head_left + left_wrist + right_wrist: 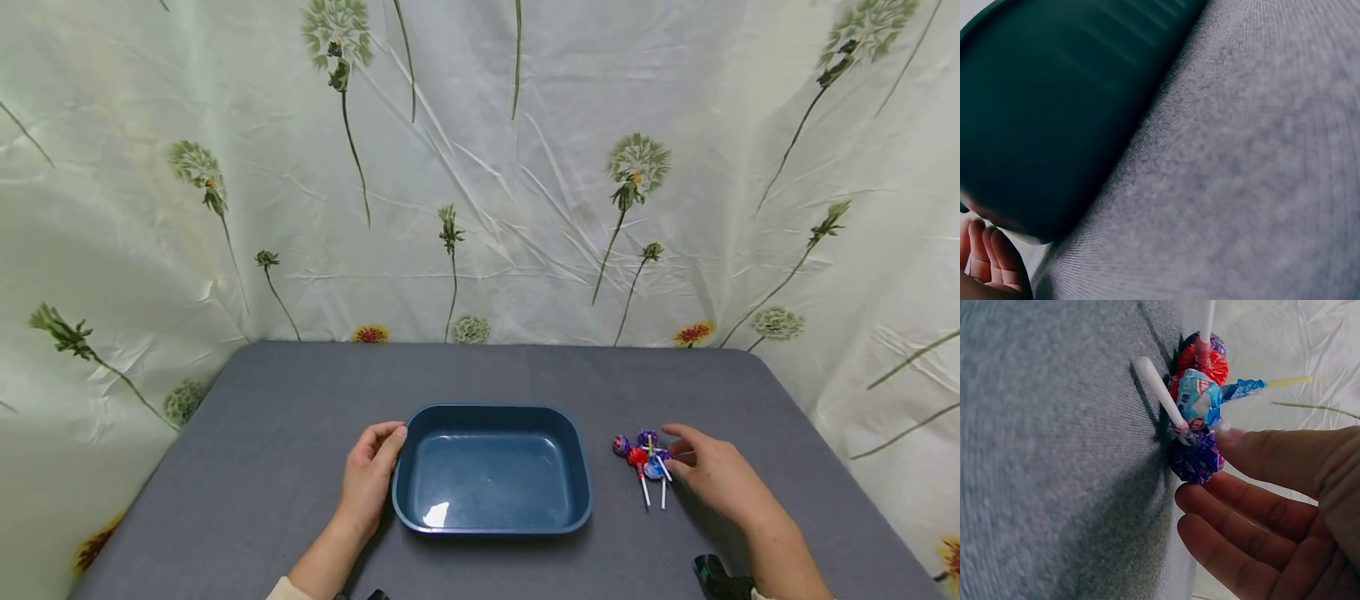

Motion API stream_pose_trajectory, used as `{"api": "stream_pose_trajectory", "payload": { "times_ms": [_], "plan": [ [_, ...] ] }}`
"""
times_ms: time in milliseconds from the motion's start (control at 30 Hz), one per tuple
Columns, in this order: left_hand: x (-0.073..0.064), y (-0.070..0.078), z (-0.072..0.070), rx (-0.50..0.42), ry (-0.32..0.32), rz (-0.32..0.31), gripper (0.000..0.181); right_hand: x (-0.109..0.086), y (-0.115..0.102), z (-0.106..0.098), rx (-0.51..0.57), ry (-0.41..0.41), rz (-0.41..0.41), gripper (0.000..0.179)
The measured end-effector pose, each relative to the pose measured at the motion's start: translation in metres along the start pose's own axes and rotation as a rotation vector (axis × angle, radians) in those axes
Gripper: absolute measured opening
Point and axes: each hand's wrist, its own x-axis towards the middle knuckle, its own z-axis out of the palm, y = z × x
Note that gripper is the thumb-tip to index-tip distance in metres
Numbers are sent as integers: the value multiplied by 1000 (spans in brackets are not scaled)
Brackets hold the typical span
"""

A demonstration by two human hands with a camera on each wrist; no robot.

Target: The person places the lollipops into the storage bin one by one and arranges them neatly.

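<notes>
A dark blue rectangular tray (pixel 492 531) sits on the table, its wall (pixel 1054 112) looking dark green in the left wrist view. My left hand (pixel 367 479) holds the tray's left rim near the far corner, thumb at the edge and fingers bent along the outside. To the right of the tray lies a small cluster of wrapped lollipops (pixel 637 457) in purple, red and blue. Beside them is my right hand (pixel 712 475), thumb and fingers spread apart around the nearest purple lollipop (pixel 1194 464). The thumb tip appears to touch it; no firm grip shows.
A grey cloth covers the table (pixel 510 375). Behind it hangs a pale curtain (pixel 525 183) printed with dandelions. A black wrist device (pixel 716 577) shows below my right hand. Several white sticks and one yellow stick (pixel 1291 381) jut from the lollipops.
</notes>
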Motion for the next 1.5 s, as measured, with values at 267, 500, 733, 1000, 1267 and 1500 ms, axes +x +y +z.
{"api": "stream_pose_trajectory", "payload": {
  "times_ms": [267, 500, 733, 1000, 1267, 1500],
  "plan": [
    [3, -6, 0, 97, 4, 49, 34, 0, 3, 4, -46, 39, -49, 44],
    [4, -7, 0, 115, 8, 59, 35, 0, 4, 6, -60, 54, -60, 42],
    [4, -7, -1, 114, 8, 73, 35, 1, 4, 5, -68, 62, -69, 40],
    [0, -6, -1, 140, 6, 71, 37, 0, 3, 3, -70, 38, -56, 40],
    [-1, -5, -2, 150, 3, 77, 37, -6, 4, -7, -66, 67, -65, 40],
    [-1, -5, -2, 148, 4, 94, 36, -15, 4, -30, -98, 104, -1, 42]
  ]
}}
